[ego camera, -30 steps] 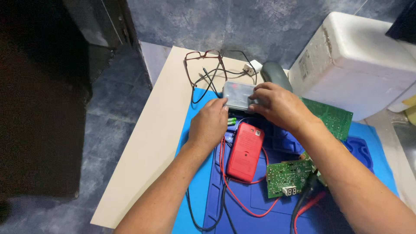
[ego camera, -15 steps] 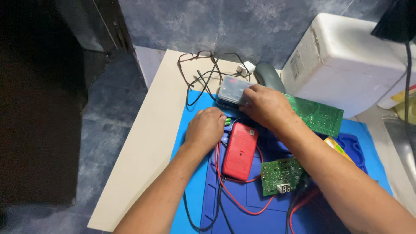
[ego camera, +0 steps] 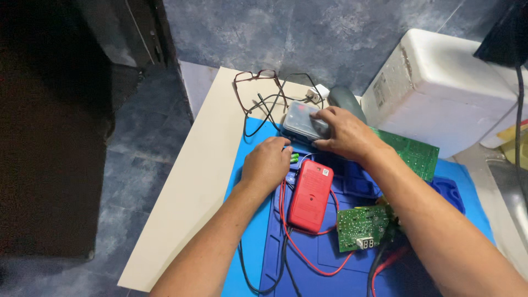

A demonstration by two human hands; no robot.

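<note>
1. Our right hand (ego camera: pixel 344 135) rests closed on a small clear plastic box (ego camera: pixel 302 122) at the blue mat's (ego camera: pixel 250 242) far edge.
2. Our left hand (ego camera: pixel 269 162), fingers curled together, touches the mat beside a red meter (ego camera: pixel 311 195).
3. Eyeglasses (ego camera: pixel 256 82) lie on the desk (ego camera: pixel 192 187) beyond.

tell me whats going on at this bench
A person is working over a blue mat on a pale table. Their right hand rests on a small grey translucent box at the far end of the mat, and their left hand lies curled just in front of it. A red multimeter lies face down between the arms, its leads trailing, next to a small green circuit board. Eyeglasses sit beyond the box.
</note>
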